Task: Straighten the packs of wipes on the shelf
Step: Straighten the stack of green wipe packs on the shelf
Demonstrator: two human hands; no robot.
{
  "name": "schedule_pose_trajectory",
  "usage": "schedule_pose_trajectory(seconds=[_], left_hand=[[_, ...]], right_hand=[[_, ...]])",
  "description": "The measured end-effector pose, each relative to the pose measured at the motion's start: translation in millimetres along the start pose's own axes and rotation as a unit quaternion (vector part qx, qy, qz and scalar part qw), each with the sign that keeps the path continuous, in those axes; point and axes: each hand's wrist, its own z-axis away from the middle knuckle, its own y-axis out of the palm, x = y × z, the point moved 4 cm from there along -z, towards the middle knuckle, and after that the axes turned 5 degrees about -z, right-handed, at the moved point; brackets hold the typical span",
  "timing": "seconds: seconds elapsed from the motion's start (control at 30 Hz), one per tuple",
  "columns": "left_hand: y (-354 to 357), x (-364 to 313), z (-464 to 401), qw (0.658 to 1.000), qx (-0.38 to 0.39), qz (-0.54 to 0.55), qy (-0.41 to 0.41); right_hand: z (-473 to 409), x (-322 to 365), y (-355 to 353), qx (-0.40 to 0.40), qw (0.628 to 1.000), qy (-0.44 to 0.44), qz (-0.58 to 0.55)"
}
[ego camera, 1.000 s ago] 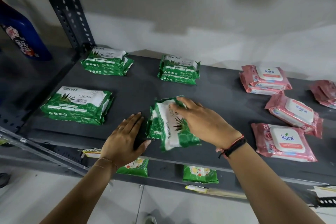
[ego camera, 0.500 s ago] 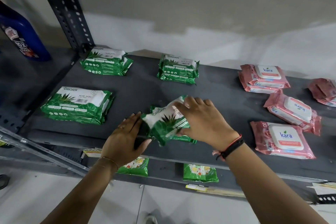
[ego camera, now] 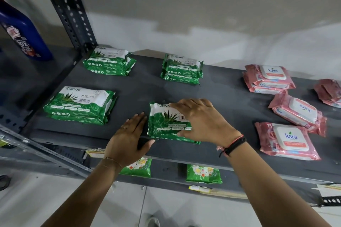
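We've got the front-centre green Origami stack (ego camera: 170, 125) near the front edge of the shelf (ego camera: 230, 101), approx square to that edge, logo facing up. Our right hand (ego camera: 201, 121) lies over its right half, fingers spread and curled onto the top pack w/ the thumb at the front side, a loose hold pressing down rather than a tight pinch. Our left hand (ego camera: 129, 138) is flat and open on the shelf just beside the stack's left side, holding nothing, fingertips about touching the wrapper.

3 other green stacks look tidy already: front-left stack (ego camera: 79, 105), back-left stack (ego camera: 108, 61), back-centre stack (ego camera: 182, 70).

Risks, as we judge them:
- The wrappers look slick, so if the right hand lifts off sideways the top pack may slide off the 1 beneath and skew again.
- The stack's front side sits close to the shelf's front edge; a push from behind could tip it off onto the lower shelf.
- The pink side is not done: the tilted Kara pack (ego camera: 297, 112) lies askew, and the front Kara pack (ego camera: 287, 141) lies right beside it. Reaching over w/ the right arm could drag 1 into the other.
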Motion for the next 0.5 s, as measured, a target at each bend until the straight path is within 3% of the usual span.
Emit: schedule_pose_trajectory(seconds=[0.13,0.5], left_hand=[[-0.9,-0.9,0.6,1.0,0.003,0.0,0.006],[-1.4,-1.7,1.0,1.0,-0.002,-0.002,0.007]], right_hand=[[1.6,1.4,1.6,-0.023,1.0,0.015,-0.015],[5.1,-8.0,4.3,0.017,0.998,0.023,-0.05]])
